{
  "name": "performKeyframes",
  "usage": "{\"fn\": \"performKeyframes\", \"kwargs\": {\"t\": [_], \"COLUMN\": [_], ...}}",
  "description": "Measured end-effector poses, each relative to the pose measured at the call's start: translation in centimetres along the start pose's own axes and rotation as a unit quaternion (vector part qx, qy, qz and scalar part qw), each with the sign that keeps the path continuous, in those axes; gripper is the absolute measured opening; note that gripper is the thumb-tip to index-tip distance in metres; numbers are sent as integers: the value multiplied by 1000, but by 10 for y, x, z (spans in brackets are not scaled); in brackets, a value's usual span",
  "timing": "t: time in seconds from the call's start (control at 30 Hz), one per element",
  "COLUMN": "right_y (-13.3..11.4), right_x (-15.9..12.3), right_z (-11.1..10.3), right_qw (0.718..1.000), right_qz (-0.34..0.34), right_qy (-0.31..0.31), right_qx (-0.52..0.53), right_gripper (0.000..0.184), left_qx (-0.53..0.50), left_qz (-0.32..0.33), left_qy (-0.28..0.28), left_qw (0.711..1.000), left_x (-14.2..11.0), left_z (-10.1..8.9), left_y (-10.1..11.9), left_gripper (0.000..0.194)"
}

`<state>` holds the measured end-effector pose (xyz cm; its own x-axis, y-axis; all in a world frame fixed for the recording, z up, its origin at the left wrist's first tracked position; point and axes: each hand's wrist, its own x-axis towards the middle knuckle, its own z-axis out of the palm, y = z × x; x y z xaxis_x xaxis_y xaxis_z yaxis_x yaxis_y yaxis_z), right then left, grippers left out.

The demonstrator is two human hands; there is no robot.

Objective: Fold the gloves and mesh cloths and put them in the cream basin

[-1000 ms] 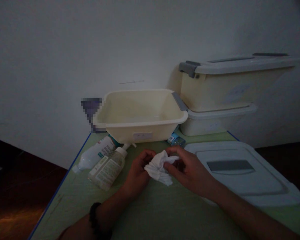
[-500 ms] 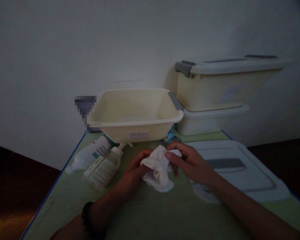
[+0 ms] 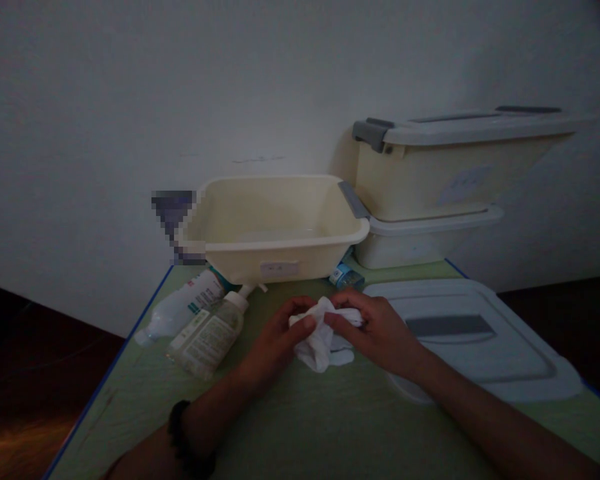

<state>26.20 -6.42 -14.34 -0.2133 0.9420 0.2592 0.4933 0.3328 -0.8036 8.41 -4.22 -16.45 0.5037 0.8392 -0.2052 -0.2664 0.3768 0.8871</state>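
A crumpled white cloth (image 3: 321, 350) is bunched between my two hands above the green table; whether it is a sock or another small piece of fabric I cannot tell. My left hand (image 3: 286, 330) grips its left side, thumb on top. On the other side my right hand (image 3: 373, 327) pinches the cloth between thumb and fingers, and a folded part sticks out beneath that hand's index finger. Just beyond the hands stands an open cream plastic bin (image 3: 280, 260) with a small label on its front.
A clear pump bottle (image 3: 210, 337) and a white bottle (image 3: 180, 307) lie on the left of the table (image 3: 280, 427). A small blue bottle (image 3: 346, 276) lies by the bin. To the right is a flat grey-white lid (image 3: 470, 363); behind it two lidded bins (image 3: 420, 180) are stacked.
The cloth is bunched more tightly, with less hanging down. My left thumb has come over its top, and both hands have drawn closer together.
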Motion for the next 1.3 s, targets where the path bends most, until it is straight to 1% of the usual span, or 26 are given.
{"fn": "performKeyframes", "kwargs": {"t": [0.07, 0.17, 0.3, 0.37, 0.43, 0.53, 0.7, 0.77, 0.9, 1.0, 1.1, 1.17, 1.23, 1.3], "right_y": [-2, -3, -2, -1, 0, 0, 1, 1, -2, -3, 0, 3, 6, 7], "right_x": [0, 0, 0, 0, 1, 2, 0, -1, -2, -2, -1, 1, 3, 5], "right_z": [-2, -4, -5, -5, -5, -8, -13, -14, -15, -14, -14, -16, -18, -20], "right_qw": [1000, 1000, 993, 982, 972, 967, 962, 962, 971, 978, 979, 979, 978, 977], "right_qz": [-11, 16, 67, 91, 101, 83, 40, 22, -22, -38, -25, -9, 8, 21], "right_qy": [-7, 2, 31, 56, 89, 117, 140, 139, 131, 138, 169, 193, 208, 211], "right_qx": [-18, 8, 97, 154, 192, 212, 231, 232, 196, 152, 110, 59, 0, -33], "right_gripper": [14, 17, 18, 18, 17, 14, 13, 12, 12, 14, 12, 17, 20, 20], "left_qx": [59, 72, 55, 51, 51, 57, 144, 161, 169, 124, 40, -9, -48, -89], "left_qz": [-3, -1, 11, 12, 13, 23, 75, 72, 10, 13, 27, 26, 21, 16], "left_qy": [24, 21, 32, 39, 41, 39, 58, 49, 16, 37, 74, 97, 106, 102], "left_qw": [998, 997, 998, 998, 998, 997, 985, 983, 985, 991, 996, 995, 993, 991], "left_x": [1, 2, 2, 2, 3, 3, 0, -1, 1, 4, 6, 6, 7, 7], "left_z": [-1, -3, -5, -6, -7, -7, 1, 4, 7, 6, 4, 3, 2, 2], "left_y": [-2, -3, -2, -3, -3, -4, 0, 1, 0, 0, 0, 1, 2, 4], "left_gripper": [35, 27, 17, 17, 20, 22, 16, 18, 25, 28, 30, 32, 34, 35]}}
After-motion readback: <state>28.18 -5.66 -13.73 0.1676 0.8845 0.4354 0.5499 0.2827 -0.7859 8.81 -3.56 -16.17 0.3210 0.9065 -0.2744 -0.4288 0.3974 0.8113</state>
